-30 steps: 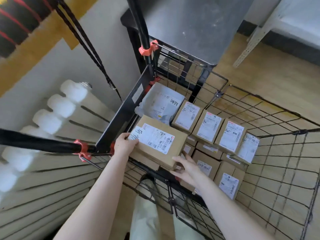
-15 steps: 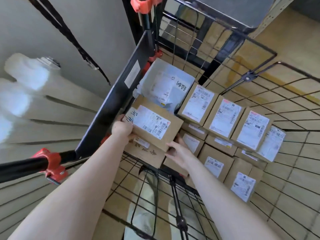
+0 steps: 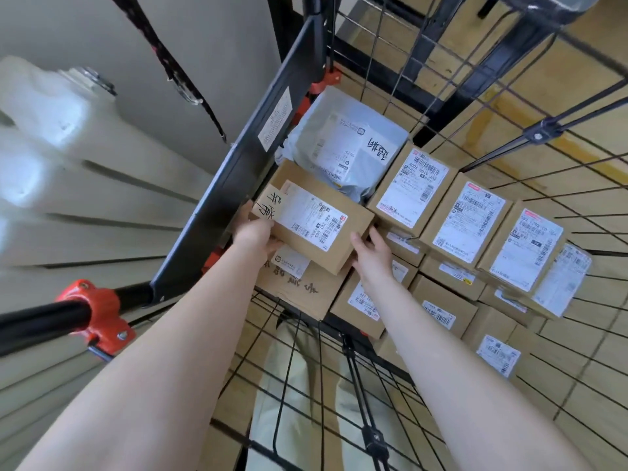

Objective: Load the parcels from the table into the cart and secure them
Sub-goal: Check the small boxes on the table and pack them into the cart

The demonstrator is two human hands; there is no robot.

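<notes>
A pale wooden floor (image 3: 577,62) runs under a black wire cart (image 3: 353,350), which stands close against a pale wall (image 3: 221,45) and a white radiator (image 3: 51,130). The cardboard parcel (image 3: 316,215) lies label-up inside the cart, on top of the lower cartons and tight against the cart's black side panel (image 3: 238,164) on its left.

The left grip (image 3: 253,232) holds the parcel's near left corner, fingers wrapped round the edge next to the panel. The right grip (image 3: 372,253) rests at the parcel's near right corner with fingers nearly straight, thumb on the near face and fingers along the right end, holding nothing else.

Beyond the parcel and touching it lies one grey mailer bag (image 3: 346,147). To the right of the parcel, four labelled boxes (image 3: 469,222) lean in a row, close together. Below and right of the parcel sit more cartons (image 3: 441,307), overlapped too much to count. There is little free room around the parcel; the open wire floor shows only nearer than it.

Three orange clamps (image 3: 98,314) show on the frame left of the parcel. One black strap (image 3: 170,62) hangs by the wall. A grey worktop (image 3: 557,5) shows far beyond the parcel.
</notes>
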